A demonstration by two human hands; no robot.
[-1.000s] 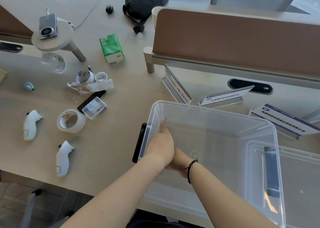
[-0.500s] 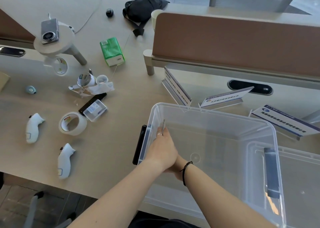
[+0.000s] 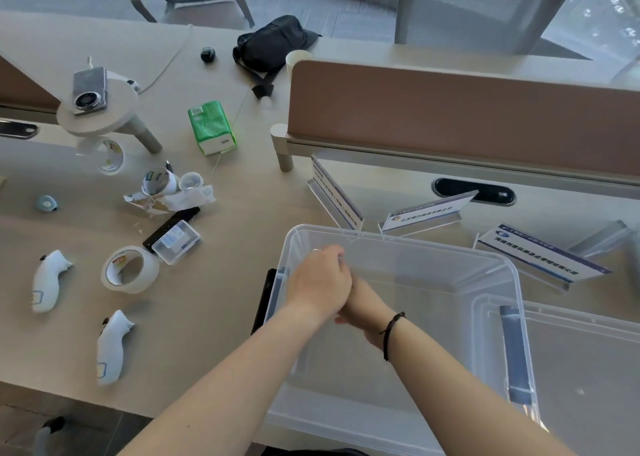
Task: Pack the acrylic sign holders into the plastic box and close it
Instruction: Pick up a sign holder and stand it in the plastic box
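The clear plastic box (image 3: 398, 239) stands open at the table's near edge. Both hands are inside it by the left wall. My left hand (image 3: 318, 282) lies curled on top of my right hand (image 3: 363, 305), which is mostly hidden. Something thin and grey shows at the left fingertips, but I cannot make out what it is. Three acrylic sign holders with printed inserts lie on the table beyond the box: one (image 3: 334, 192) on edge at the left, one (image 3: 426, 211) in the middle, one (image 3: 540, 253) at the right.
The box's clear lid (image 3: 588, 369) lies at the right beside a blue-grey latch (image 3: 516, 351). A brown divider panel (image 3: 450, 109) stands behind the signs. On the left lie a tape roll (image 3: 130, 270), two white controllers (image 3: 48, 279) (image 3: 110, 345), a small clear case (image 3: 176, 242) and a green tissue pack (image 3: 211, 126).
The view has tilted up, so the table sits lower in frame. Both hands stay stacked at the box's left wall. The thin sliver above the left fingers no longer sticks up.
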